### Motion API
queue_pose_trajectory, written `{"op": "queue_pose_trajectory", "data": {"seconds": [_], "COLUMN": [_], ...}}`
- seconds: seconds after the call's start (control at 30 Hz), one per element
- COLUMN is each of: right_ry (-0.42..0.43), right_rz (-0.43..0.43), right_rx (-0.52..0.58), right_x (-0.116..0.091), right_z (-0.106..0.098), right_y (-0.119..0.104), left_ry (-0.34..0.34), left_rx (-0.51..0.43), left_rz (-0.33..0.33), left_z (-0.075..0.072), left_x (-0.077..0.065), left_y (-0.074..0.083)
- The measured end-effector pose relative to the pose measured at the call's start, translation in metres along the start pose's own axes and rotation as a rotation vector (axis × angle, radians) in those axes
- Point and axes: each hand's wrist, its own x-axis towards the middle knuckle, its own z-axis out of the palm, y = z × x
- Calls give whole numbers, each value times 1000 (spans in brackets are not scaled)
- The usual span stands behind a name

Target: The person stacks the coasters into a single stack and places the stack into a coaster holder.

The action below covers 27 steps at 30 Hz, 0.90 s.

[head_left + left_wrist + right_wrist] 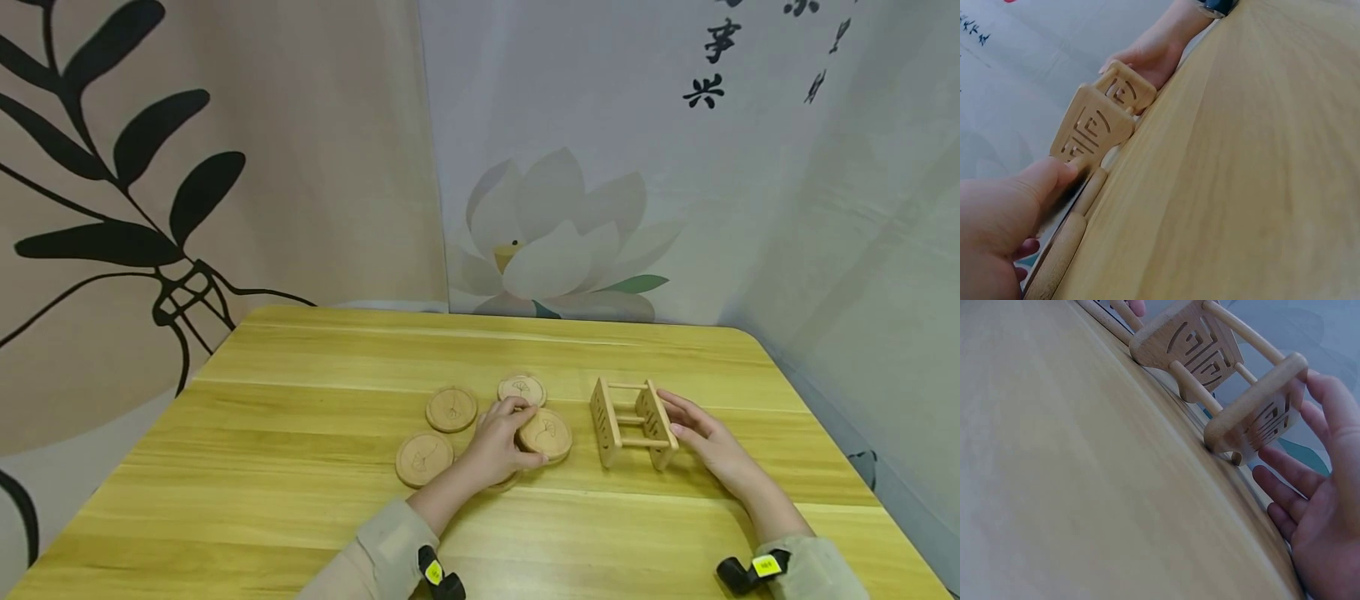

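My left hand grips the edge of a round wooden coaster engraved with a line drawing, thumb on the near side and fingers on the far side. Another coaster's rim shows just under it. To the right stands a small wooden coaster rack, with two cut-out side panels joined by dowels. My right hand touches the rack's right panel from outside, its fingers extended along it. In the left wrist view, the left thumb overlaps the rack's left panel.
More engraved coasters lie around the left hand: one at the far side, one at the left and one nearer. Part of another coaster shows beneath the left hand. The wooden table ends before printed curtains.
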Motion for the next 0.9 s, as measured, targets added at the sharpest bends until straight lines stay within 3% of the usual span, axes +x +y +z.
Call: {"op": "queue_pose_trajectory", "data": {"seconds": [0.53,0.9], "right_ry": [0,-5], "right_rz": [0,-17], "right_rx": [-3,9], "right_x": [0,0], "right_z": [0,1], "right_y": [-1,-1], "left_ry": [-6,-26], "left_rx": [61,90], "left_rz": [12,-17], "left_z": [1,0], "left_x": [0,-1], "left_y": [-2,1]}}
